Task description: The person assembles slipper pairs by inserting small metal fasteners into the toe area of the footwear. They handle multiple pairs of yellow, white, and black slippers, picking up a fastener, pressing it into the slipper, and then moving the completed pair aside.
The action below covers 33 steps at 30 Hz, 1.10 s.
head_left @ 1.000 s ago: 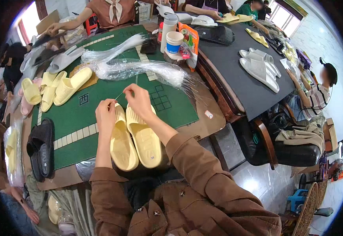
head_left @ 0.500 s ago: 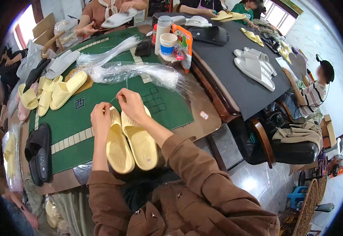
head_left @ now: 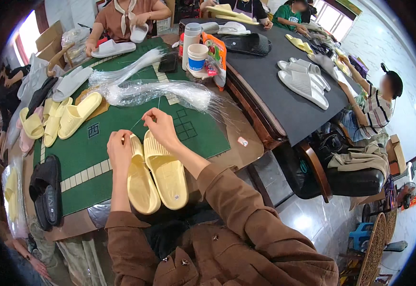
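A pair of pale yellow slides, a left slipper (head_left: 141, 188) and a right slipper (head_left: 168, 178), stands side by side at the table's near edge, toes pointing away from me. My left hand (head_left: 119, 148) is pinched closed just left of the slippers' toes. Over the right toe, my right hand (head_left: 161, 127) is also pinched closed. Between my fingertips stretches a thin clear plastic strand (head_left: 135, 125), partly hidden by the fingers. Just beyond lies a plastic-wrapped bundle of similar clear strands (head_left: 170, 89), with a loose bundle (head_left: 134, 66) behind it.
More yellow slippers (head_left: 78, 114) lie left on the green mat (head_left: 122, 102), near black slippers (head_left: 46, 190). Paper cups (head_left: 197, 56) and a dark phone (head_left: 167, 63) stand farther back. Grey slippers (head_left: 303, 83) rest on the dark table (head_left: 265, 71). Co-workers sit around.
My hands still pinch the strand above the toes, shifted only slightly. Across the table, a co-worker's white slipper now rests on the mat, with another in hand. The person at right has moved their arms.
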Each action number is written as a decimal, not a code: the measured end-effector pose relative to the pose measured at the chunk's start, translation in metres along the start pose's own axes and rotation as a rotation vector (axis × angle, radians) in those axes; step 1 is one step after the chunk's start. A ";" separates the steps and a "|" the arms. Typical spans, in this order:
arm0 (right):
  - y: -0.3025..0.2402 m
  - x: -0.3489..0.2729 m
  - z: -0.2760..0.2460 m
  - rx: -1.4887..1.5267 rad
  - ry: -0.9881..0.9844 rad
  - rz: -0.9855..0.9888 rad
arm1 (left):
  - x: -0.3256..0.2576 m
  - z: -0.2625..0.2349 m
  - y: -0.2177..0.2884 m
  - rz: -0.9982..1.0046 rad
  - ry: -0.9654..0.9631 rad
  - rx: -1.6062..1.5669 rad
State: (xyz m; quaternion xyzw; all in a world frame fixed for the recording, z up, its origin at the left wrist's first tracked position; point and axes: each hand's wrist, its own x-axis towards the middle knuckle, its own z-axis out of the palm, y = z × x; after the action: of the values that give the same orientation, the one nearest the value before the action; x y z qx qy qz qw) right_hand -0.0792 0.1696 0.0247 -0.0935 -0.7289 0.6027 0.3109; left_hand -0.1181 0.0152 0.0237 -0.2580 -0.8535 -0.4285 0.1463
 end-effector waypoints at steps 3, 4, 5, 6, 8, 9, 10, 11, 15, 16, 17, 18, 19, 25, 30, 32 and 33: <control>-0.005 -0.002 -0.006 -0.007 0.003 -0.014 | -0.001 0.001 0.002 0.016 0.011 0.003; -0.008 -0.002 -0.010 0.002 0.021 -0.030 | 0.000 0.003 0.003 0.010 0.009 -0.006; -0.008 -0.004 -0.013 0.013 0.037 -0.044 | -0.001 0.003 0.002 0.004 -0.003 -0.004; -0.009 -0.006 -0.019 -0.012 0.038 -0.055 | 0.000 0.004 0.001 -0.002 -0.017 -0.004; -0.010 -0.012 -0.039 -0.063 0.043 -0.077 | 0.000 0.004 0.001 -0.002 -0.040 -0.014; -0.016 -0.017 -0.052 -0.147 0.026 -0.056 | 0.000 0.002 0.001 -0.004 -0.048 -0.021; -0.022 -0.019 -0.064 -0.186 0.032 -0.069 | 0.000 0.000 0.001 -0.004 -0.057 -0.029; -0.029 -0.022 -0.078 -0.233 0.042 -0.082 | -0.001 0.001 0.003 0.007 -0.045 -0.042; -0.049 -0.026 -0.143 -0.393 0.124 -0.252 | -0.003 0.001 0.002 0.044 -0.010 -0.058; -0.051 -0.025 -0.160 -0.362 0.152 -0.277 | -0.003 -0.002 0.003 0.053 -0.002 -0.050; -0.063 -0.028 -0.179 -0.422 0.177 -0.229 | -0.004 0.001 0.004 0.047 -0.017 -0.062; -0.069 -0.028 -0.196 -0.399 0.224 -0.248 | -0.005 -0.002 0.008 0.041 -0.026 -0.062; -0.077 -0.029 -0.214 -0.490 0.244 -0.203 | -0.006 -0.004 0.011 0.034 -0.033 -0.064; -0.063 -0.017 -0.358 -0.764 0.514 -0.277 | -0.018 -0.018 0.035 0.297 -0.115 0.113; -0.019 0.009 -0.476 -0.993 0.775 0.047 | -0.051 -0.024 0.040 0.376 -0.156 0.284; 0.004 0.022 -0.507 -1.109 0.843 0.128 | -0.062 -0.025 0.037 0.363 -0.164 0.304; 0.005 0.024 -0.523 -1.121 0.813 0.272 | -0.066 -0.022 0.038 0.364 -0.167 0.321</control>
State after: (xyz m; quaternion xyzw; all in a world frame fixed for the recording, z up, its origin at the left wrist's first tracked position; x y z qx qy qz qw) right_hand 0.1968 0.6120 0.0700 -0.5477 -0.7375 0.0871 0.3853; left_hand -0.0419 -0.0044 0.0311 -0.4153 -0.8592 -0.2314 0.1891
